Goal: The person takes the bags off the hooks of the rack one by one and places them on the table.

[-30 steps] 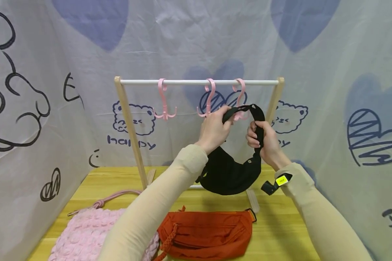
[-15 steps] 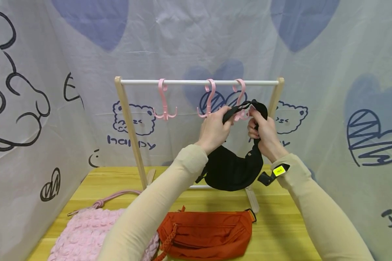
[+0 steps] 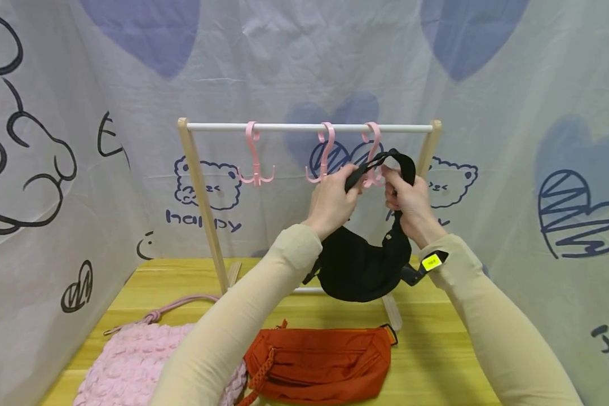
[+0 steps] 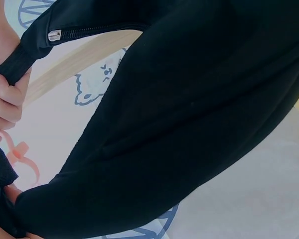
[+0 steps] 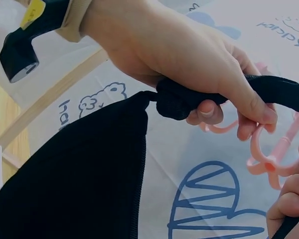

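Observation:
A black sling bag (image 3: 362, 276) hangs in the air in front of the rack, its strap arched up between my hands. My left hand (image 3: 331, 203) grips the strap on the left side. In the right wrist view, fingers of my right hand (image 5: 189, 64) curl round the other end of the strap, with the thumb and forefinger right at a prong of the pink hook (image 5: 270, 167). That hook is the rightmost one on the bar, and the strap's arch overlaps its lower part in the head view. In the left wrist view the bag's body (image 4: 164, 124) covers much of the scene.
A rack with a white bar (image 3: 294, 128) and wooden legs stands at the back. Left hook (image 3: 254, 149) and middle hook (image 3: 327, 149) bear nothing. On the wooden table (image 3: 431, 349) lie an orange waist bag (image 3: 330, 366) and a pink puffy bag (image 3: 127, 361).
My right hand has moved up and slightly left along the strap, its fingertips now at the right hook. The strap's arch has risen over that hook. My left hand has stayed nearly still.

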The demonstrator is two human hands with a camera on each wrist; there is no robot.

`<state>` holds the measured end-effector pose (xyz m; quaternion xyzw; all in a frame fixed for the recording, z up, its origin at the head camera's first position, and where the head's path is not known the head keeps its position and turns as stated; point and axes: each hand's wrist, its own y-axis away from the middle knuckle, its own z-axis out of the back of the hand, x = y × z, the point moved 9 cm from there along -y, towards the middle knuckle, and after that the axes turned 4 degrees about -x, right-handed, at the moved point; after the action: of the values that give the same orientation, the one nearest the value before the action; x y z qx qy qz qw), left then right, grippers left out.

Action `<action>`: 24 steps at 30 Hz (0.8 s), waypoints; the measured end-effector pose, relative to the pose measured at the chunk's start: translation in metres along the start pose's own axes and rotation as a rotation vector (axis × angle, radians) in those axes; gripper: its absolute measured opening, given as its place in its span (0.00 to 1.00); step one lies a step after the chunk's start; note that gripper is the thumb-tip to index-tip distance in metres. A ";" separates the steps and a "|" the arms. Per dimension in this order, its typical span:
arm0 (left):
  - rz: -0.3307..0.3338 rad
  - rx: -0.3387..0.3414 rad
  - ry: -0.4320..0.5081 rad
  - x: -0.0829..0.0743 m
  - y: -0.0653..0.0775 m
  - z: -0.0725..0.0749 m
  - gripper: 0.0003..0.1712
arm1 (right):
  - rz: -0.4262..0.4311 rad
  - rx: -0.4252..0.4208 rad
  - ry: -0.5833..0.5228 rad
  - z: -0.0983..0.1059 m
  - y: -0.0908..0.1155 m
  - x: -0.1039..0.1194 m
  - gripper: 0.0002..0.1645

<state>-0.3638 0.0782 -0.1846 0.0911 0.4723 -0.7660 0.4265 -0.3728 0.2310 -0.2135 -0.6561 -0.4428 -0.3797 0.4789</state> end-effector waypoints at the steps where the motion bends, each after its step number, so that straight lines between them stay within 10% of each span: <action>1: -0.001 -0.001 0.002 0.000 0.000 0.000 0.10 | 0.014 0.000 0.004 -0.001 0.001 0.001 0.19; 9: -0.009 -0.010 0.013 0.002 0.002 0.003 0.11 | 0.205 -0.070 0.189 -0.002 0.005 0.015 0.06; 24: -0.064 -0.046 0.001 -0.001 0.003 0.007 0.11 | 0.563 -0.158 0.434 -0.018 0.037 0.052 0.11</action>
<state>-0.3585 0.0729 -0.1823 0.0665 0.4925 -0.7681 0.4037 -0.3228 0.2197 -0.1714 -0.6915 -0.1023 -0.3963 0.5953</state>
